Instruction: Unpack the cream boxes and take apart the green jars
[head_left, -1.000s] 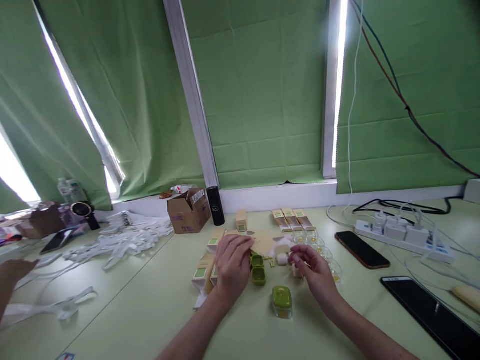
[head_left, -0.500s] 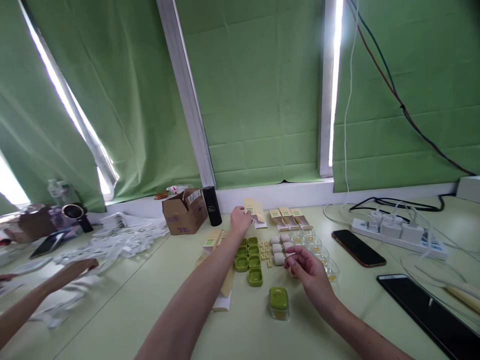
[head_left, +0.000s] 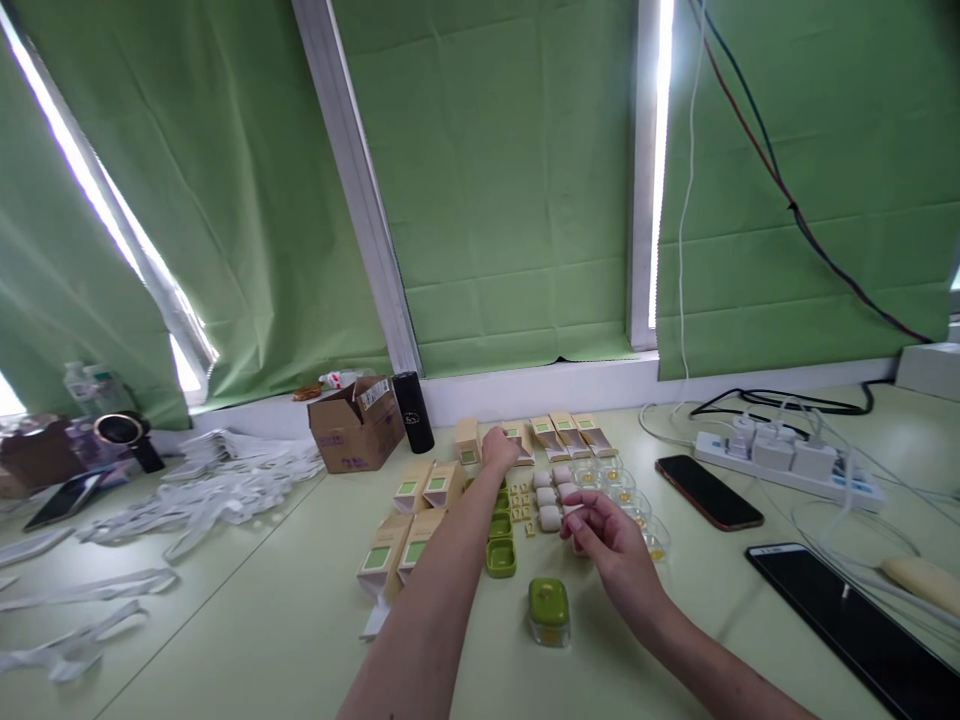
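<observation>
My left hand (head_left: 500, 450) reaches to the back of the table, against a small tan carton (head_left: 519, 432) with a green label; its fingers are mostly hidden. Another tan carton (head_left: 466, 440) stands just left of it. Under my left forearm are green square lids (head_left: 501, 558) in rows, hollow side up, beside small yellow pieces (head_left: 521, 500). My right hand (head_left: 611, 540) hovers with loosely curled fingers, nothing visible in them, over white rounded pieces (head_left: 550, 518) and clear cups (head_left: 621, 495). In front stands a clear square container with a green lid (head_left: 549, 610).
More tan cartons (head_left: 379, 560) lie left of my forearm, and several (head_left: 571, 435) at the back. A brown box (head_left: 356, 425) and black cylinder (head_left: 414, 412) stand by the wall. Phones (head_left: 709, 490), a power strip (head_left: 787, 465) and cables lie right; white straps (head_left: 217, 490) left.
My left hand has come down and slightly right among the back cartons; a carton now shows on its left. My right hand keeps its pose. Another person's arm has left view on the left.
</observation>
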